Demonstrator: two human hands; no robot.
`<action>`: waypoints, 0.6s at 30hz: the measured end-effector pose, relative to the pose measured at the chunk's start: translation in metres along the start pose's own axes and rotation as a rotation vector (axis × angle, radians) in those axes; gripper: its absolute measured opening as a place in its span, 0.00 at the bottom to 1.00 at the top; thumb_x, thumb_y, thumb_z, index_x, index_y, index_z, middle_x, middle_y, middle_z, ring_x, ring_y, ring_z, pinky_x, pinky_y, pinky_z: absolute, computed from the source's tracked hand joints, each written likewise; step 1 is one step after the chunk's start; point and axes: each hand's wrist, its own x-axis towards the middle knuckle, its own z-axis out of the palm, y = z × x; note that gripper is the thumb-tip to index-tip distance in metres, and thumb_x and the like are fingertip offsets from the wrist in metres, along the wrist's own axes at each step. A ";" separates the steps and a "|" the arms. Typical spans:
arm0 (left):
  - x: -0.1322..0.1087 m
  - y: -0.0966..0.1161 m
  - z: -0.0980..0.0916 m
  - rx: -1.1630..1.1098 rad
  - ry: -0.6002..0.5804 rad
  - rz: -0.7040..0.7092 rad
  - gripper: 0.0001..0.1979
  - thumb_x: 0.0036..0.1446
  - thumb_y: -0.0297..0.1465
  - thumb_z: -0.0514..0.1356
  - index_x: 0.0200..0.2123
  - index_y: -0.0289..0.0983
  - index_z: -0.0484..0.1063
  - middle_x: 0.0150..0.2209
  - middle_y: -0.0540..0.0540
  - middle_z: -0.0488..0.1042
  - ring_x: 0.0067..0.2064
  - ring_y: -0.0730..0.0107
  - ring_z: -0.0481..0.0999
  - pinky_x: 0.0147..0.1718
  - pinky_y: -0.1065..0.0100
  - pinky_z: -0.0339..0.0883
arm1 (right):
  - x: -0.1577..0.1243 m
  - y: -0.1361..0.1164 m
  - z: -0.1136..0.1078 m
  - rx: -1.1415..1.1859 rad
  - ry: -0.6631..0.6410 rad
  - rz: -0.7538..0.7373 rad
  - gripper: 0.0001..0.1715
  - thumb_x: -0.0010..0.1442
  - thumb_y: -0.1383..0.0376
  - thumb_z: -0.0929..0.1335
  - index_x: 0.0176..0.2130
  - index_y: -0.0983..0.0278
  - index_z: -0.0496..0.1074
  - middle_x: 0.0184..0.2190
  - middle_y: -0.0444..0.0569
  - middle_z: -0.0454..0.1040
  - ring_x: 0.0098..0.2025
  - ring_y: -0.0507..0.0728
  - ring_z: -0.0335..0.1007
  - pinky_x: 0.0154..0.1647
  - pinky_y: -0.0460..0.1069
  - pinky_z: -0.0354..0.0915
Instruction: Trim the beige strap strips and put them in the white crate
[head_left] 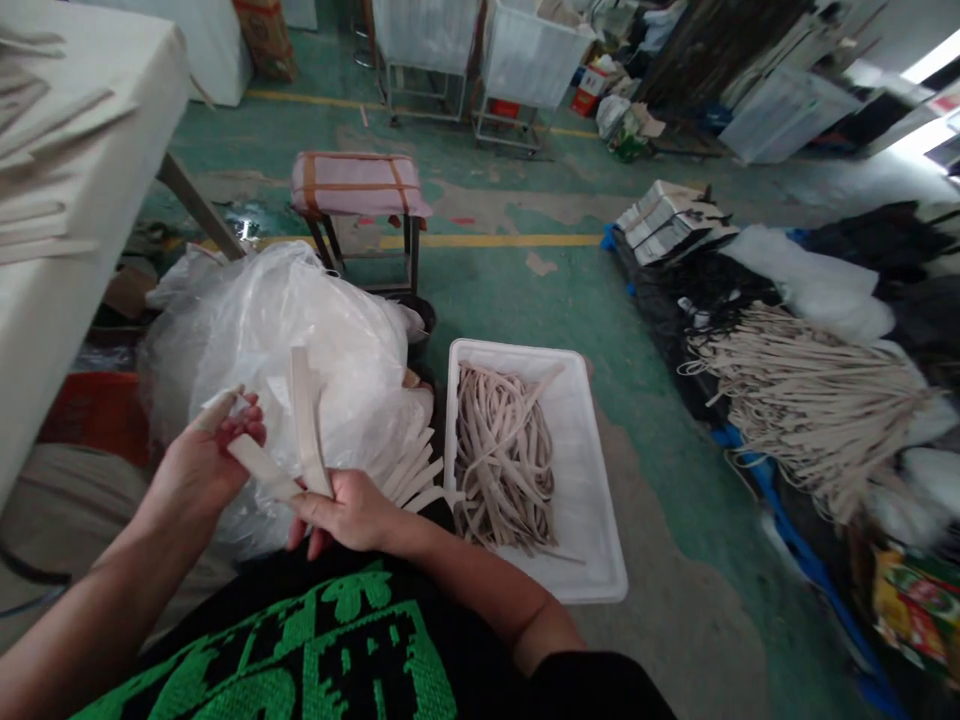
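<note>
Pinched between the thumb and fingers of my right hand (pixel 349 512) is a flat beige strap (pixel 306 425). One part of it points up and away, and another reaches across to my left hand (pixel 217 450). The fingers of my left hand are curled together around a small whitish bit that is too unclear to name. A beige covering wraps its thumb. Beneath both hands spreads a large clear plastic bag (pixel 262 320). More beige strap ends (pixel 420 475) fan out beside my right wrist, against my lap.
To the right stands a white plastic tub (pixel 592 480) with a tangle of beige straps (pixel 502 450). A padded stool (pixel 360 185) is ahead. A white-covered table (pixel 142 60) with strips flanks my left. Bundled cords (pixel 817 390) lie on the pallet at far right.
</note>
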 end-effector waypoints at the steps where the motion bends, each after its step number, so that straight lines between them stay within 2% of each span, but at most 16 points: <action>1: 0.003 0.002 0.001 -0.036 -0.001 -0.047 0.14 0.64 0.20 0.48 0.31 0.32 0.71 0.25 0.50 0.73 0.23 0.80 0.71 0.21 0.81 0.68 | -0.012 -0.002 -0.010 0.020 0.052 -0.012 0.21 0.63 0.49 0.66 0.38 0.66 0.68 0.25 0.42 0.72 0.18 0.47 0.67 0.18 0.41 0.60; 4: 0.008 0.004 0.005 -0.067 -0.014 -0.109 0.14 0.65 0.21 0.49 0.30 0.33 0.71 0.25 0.50 0.73 0.24 0.79 0.72 0.21 0.81 0.69 | -0.070 -0.014 -0.047 0.043 0.342 -0.048 0.24 0.61 0.47 0.66 0.38 0.66 0.70 0.22 0.43 0.72 0.16 0.48 0.64 0.16 0.41 0.58; 6: 0.009 0.001 0.007 -0.047 -0.039 -0.117 0.13 0.65 0.22 0.51 0.30 0.33 0.72 0.25 0.50 0.74 0.24 0.78 0.72 0.20 0.80 0.69 | -0.126 -0.026 -0.070 0.069 0.637 -0.055 0.23 0.59 0.48 0.67 0.38 0.66 0.71 0.17 0.40 0.69 0.12 0.47 0.58 0.13 0.41 0.54; 8: 0.008 -0.003 0.010 -0.025 -0.057 -0.113 0.14 0.65 0.22 0.52 0.29 0.34 0.72 0.24 0.51 0.73 0.24 0.78 0.73 0.20 0.80 0.70 | -0.184 -0.041 -0.087 0.083 0.911 -0.114 0.21 0.59 0.49 0.68 0.32 0.65 0.71 0.13 0.39 0.64 0.11 0.47 0.54 0.11 0.41 0.50; 9: 0.007 -0.006 0.011 -0.015 -0.062 -0.115 0.14 0.65 0.22 0.52 0.28 0.34 0.72 0.23 0.51 0.73 0.24 0.78 0.73 0.20 0.80 0.70 | -0.210 -0.048 -0.092 0.103 1.003 -0.202 0.20 0.59 0.50 0.67 0.28 0.63 0.69 0.11 0.37 0.60 0.10 0.47 0.51 0.10 0.41 0.48; 11: 0.005 -0.012 0.013 0.002 -0.059 -0.125 0.16 0.65 0.23 0.52 0.25 0.35 0.71 0.22 0.52 0.72 0.23 0.78 0.73 0.20 0.79 0.71 | -0.248 -0.062 -0.096 0.140 1.029 -0.400 0.15 0.58 0.53 0.69 0.28 0.61 0.69 0.10 0.35 0.57 0.09 0.47 0.47 0.10 0.41 0.49; 12: 0.003 -0.015 0.013 0.009 -0.058 -0.135 0.16 0.65 0.23 0.52 0.25 0.35 0.70 0.22 0.52 0.72 0.23 0.78 0.74 0.20 0.79 0.71 | -0.258 -0.067 -0.095 0.154 1.018 -0.468 0.13 0.58 0.55 0.69 0.29 0.61 0.69 0.11 0.35 0.57 0.09 0.46 0.46 0.10 0.41 0.49; 14: -0.001 -0.020 0.014 0.026 -0.061 -0.165 0.16 0.65 0.23 0.53 0.24 0.35 0.70 0.22 0.52 0.72 0.23 0.78 0.74 0.21 0.78 0.71 | -0.259 -0.070 -0.091 0.182 0.966 -0.526 0.11 0.57 0.57 0.70 0.28 0.60 0.69 0.11 0.34 0.57 0.09 0.46 0.44 0.10 0.41 0.48; 18: -0.010 -0.028 0.014 0.080 -0.069 -0.229 0.12 0.64 0.24 0.55 0.27 0.35 0.73 0.24 0.51 0.75 0.23 0.78 0.74 0.21 0.78 0.71 | -0.219 -0.052 -0.082 0.215 0.980 -0.424 0.12 0.58 0.55 0.69 0.32 0.61 0.70 0.10 0.34 0.57 0.09 0.47 0.44 0.10 0.42 0.47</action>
